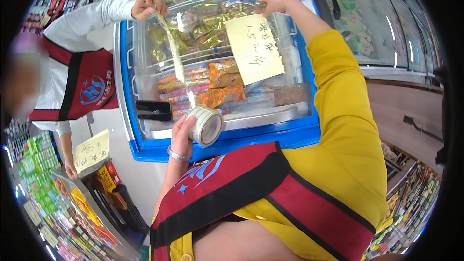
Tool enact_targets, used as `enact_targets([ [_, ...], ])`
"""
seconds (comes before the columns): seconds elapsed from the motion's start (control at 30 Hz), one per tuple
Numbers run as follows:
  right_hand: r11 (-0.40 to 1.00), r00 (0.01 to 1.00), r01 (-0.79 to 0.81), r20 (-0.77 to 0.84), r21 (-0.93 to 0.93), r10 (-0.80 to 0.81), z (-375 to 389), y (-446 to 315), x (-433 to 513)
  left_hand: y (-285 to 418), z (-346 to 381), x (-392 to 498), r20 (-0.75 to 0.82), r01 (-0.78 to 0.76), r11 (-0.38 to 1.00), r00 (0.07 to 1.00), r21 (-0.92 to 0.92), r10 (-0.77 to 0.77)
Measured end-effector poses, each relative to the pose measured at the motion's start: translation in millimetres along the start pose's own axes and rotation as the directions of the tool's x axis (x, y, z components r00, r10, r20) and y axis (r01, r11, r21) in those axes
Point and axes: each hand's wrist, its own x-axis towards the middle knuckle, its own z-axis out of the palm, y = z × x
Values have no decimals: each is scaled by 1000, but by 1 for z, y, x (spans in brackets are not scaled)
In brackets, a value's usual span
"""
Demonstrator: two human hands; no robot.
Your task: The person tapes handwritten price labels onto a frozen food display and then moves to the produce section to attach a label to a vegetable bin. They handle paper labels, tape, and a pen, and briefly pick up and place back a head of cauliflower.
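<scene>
My left hand (183, 134) grips a roll of clear packing tape (206, 126) near the front edge of a blue-framed display freezer (224, 136). From the roll a strip of tape (172, 49) runs up to a co-worker's hand (148, 5), whose fingers pinch its far end. At the upper right, my right hand (270, 4) is at the freezer's glass top, its fingertips closed at the top edge of a yellow paper sign (255, 49) with handwriting. Whether the fingers pinch the sign or something beside it is unclear. Packaged frozen goods show through the glass.
A black phone (154, 111) lies on the freezer's left front. The co-worker (90, 79) stands at the left and holds another handwritten yellow sign (92, 152) low down. More glass-topped freezers (384, 25) stand at the right. Stocked shelves and a crate are at the lower left.
</scene>
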Motion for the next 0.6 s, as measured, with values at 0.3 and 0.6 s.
enact_targets([
  [0.3, 987, 999, -1, -33, 163, 7, -8, 13, -25, 5, 3, 12, -3, -4, 1000, 1000, -1, 4],
  [0.6, 986, 985, 17, -172, 168, 12, -11, -27, -114, 5, 2, -5, 6, -59, 996, 998, 74, 59],
])
